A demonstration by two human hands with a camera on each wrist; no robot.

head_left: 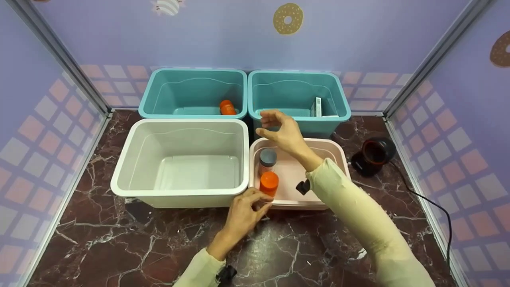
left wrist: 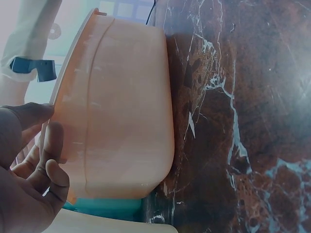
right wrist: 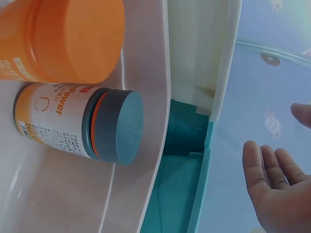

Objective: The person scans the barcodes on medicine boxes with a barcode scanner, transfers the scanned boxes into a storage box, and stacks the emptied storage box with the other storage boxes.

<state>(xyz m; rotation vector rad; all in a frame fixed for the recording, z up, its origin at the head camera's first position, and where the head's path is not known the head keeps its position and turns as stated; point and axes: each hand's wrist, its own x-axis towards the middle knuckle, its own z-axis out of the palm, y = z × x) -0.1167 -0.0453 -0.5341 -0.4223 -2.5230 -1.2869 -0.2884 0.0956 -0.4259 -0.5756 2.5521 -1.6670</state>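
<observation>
At the front left corner of the pink bin (head_left: pixel 342 159), my left hand (head_left: pixel 244 211) pinches the rim between thumb and fingers. The left wrist view shows these fingers at the rim of the bin's outer wall (left wrist: pixel 126 111). Inside, beside that hand, stands an orange bottle (head_left: pixel 269 184). Behind it is a dark-capped supplement bottle (head_left: pixel 267 160) with a white and orange label. My right hand (head_left: pixel 285 133) hovers over the far edge of the pink bin, fingers loosely spread and holding nothing. It appears at the edge of the right wrist view, apart from both bottles.
A white bin (head_left: pixel 181 193) stands left of the pink one. Two teal bins stand behind: the left one (head_left: pixel 171 91) holds an orange bottle (head_left: pixel 227 107), the right one (head_left: pixel 295 93) a white box (head_left: pixel 318 107). A black corded device (head_left: pixel 372 155) sits at right.
</observation>
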